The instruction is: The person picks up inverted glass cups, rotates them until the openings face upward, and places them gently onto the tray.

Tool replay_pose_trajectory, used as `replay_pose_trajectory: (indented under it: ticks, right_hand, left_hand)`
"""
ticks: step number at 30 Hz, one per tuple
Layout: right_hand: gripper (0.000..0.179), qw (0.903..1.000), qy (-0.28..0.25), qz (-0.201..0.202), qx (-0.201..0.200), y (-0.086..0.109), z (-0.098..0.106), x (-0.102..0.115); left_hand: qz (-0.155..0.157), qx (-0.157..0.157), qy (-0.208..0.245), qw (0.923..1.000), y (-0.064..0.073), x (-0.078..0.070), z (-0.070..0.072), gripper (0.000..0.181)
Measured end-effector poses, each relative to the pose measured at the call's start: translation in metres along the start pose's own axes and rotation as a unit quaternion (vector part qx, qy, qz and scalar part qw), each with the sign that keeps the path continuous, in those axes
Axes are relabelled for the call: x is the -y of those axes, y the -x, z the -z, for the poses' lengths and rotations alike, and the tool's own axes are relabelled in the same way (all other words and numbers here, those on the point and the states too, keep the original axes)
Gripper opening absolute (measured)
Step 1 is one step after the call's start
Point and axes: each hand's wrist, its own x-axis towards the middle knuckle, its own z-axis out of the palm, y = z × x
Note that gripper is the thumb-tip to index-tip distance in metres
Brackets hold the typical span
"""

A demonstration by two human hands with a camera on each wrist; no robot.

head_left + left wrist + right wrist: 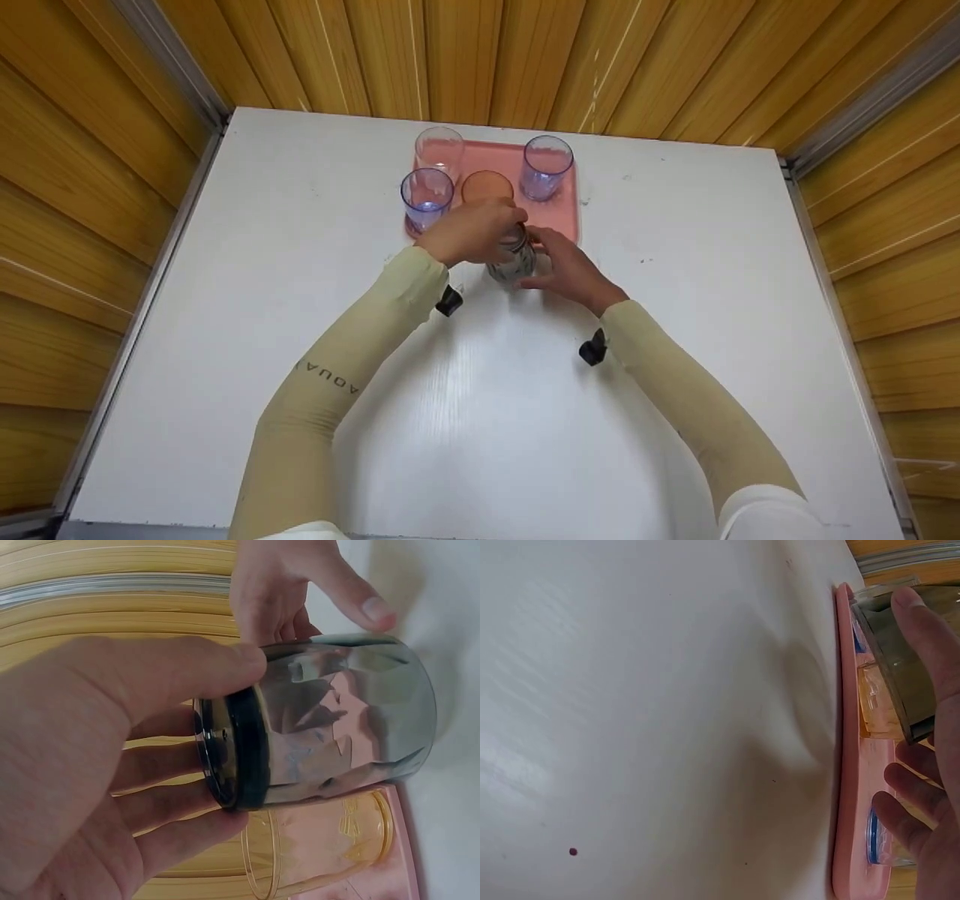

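Note:
A grey see-through tumbler with a faceted body is held tilted just in front of the pink tray. My left hand grips it by its dark-banded end, thumb on one side and fingers round the other. Beside the tumbler, my right hand is spread with its fingers loosely bent. Its thumb overlaps the tumbler's other end in the right wrist view. An amber tumbler stands on the tray right behind my left hand, which hides its lower part.
Two tumblers, one clear and one with a blue rim, stand at the tray's left. A lilac tumbler is at its back right. The white table meets wood-slat walls behind and at both sides.

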Motion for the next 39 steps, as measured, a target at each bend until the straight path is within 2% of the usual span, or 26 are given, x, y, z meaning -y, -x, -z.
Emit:
replay_pose_trajectory:
  ticks: [9,19,27,32,39]
  right_hand:
    - [0.093,0.9999,-0.009,-0.005,-0.007,-0.001,-0.001,-0.001]
    - [0.09,0.9996,0.018,-0.001,-0.023,0.002,0.0,0.0]
    - [0.088,0.9987,0.034,0.011,-0.036,0.003,0.003,0.002]
    - [0.089,0.9981,0.048,0.017,-0.036,0.004,0.003,0.002]
    - [0.089,0.9974,0.056,0.02,-0.041,0.002,0.003,0.003]
  left_hand:
    - [0.002,0.0,0.008,1.0,0.0,-0.001,0.0,0.048]
    - [-0.006,-0.013,0.02,0.9997,-0.001,0.0,-0.002,0.042]
    - [0.013,0.003,0.024,0.9996,-0.002,0.001,-0.004,0.056]
    - [0.01,0.011,0.035,0.9993,-0.003,0.001,-0.006,0.064]
    - [-0.002,0.008,0.033,0.9994,-0.006,0.002,-0.012,0.066]
